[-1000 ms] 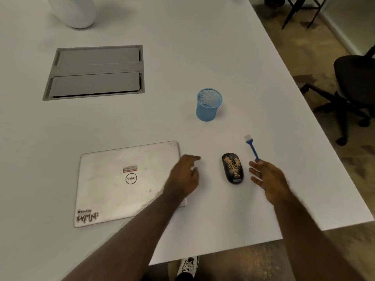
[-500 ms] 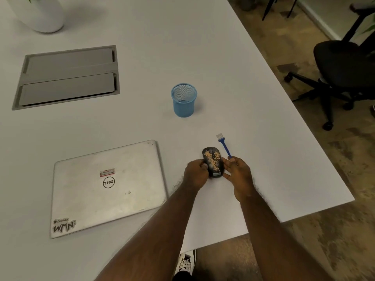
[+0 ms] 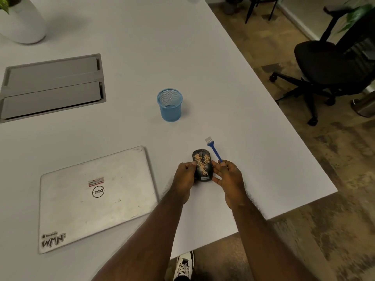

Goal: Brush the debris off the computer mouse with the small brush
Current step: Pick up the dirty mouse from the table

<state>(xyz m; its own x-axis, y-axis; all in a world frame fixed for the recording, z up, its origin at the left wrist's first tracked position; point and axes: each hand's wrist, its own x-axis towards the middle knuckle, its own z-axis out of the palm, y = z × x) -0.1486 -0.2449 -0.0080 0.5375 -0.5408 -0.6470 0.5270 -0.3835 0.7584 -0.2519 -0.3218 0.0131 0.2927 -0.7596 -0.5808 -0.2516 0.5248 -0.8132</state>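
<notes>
A black computer mouse (image 3: 202,165) speckled with tan debris lies on the white table (image 3: 233,98) near its front edge. My left hand (image 3: 185,176) grips the mouse's left side. A small blue brush (image 3: 214,149) with white bristles lies just right of the mouse, bristles pointing away from me. My right hand (image 3: 230,178) pinches the near end of the brush's handle, and its fingers touch the mouse's right side.
A closed silver laptop (image 3: 95,197) lies to the left. A blue mesh cup (image 3: 170,104) stands behind the mouse. A grey cable hatch (image 3: 52,84) and a white planter (image 3: 20,19) are at the back left. A black office chair (image 3: 328,65) stands right of the table.
Both hands have moved in from either side of the mouse. The left hand has closed on the mouse; the right hand has taken hold of the brush's handle end.
</notes>
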